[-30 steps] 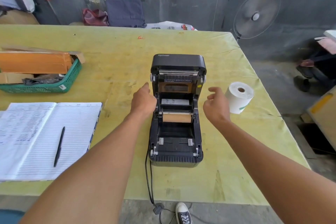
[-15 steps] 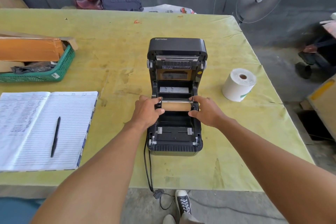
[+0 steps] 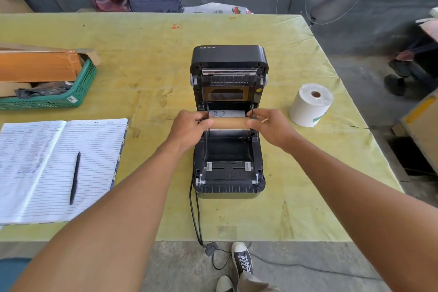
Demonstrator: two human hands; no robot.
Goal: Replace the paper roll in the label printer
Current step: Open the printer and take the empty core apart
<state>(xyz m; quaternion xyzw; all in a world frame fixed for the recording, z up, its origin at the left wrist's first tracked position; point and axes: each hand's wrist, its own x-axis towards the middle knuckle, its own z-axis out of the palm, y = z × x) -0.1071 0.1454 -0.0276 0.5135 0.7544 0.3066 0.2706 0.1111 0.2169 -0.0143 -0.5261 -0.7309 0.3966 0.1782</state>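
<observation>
A black label printer (image 3: pixel 228 174) stands on the yellow-green table with its lid swung up and back. An empty brown cardboard core (image 3: pixel 229 122) is held level above the printer's roll bay, between the two black side holders. My left hand (image 3: pixel 189 129) grips its left end and my right hand (image 3: pixel 271 127) grips its right end. A full white paper roll (image 3: pixel 310 105) stands on end on the table, to the right of the printer, apart from my hands.
An open lined notebook (image 3: pixel 47 170) with a black pen (image 3: pixel 75 179) lies at the left. A green basket (image 3: pixel 78 92) with cardboard boxes sits at the far left. The printer's black cable (image 3: pixel 195 218) drops over the table's near edge. A fan stands at the back right.
My hands came in from beside the printer, took hold of the brown core at both ends, and have lifted it up out of the roll bay.
</observation>
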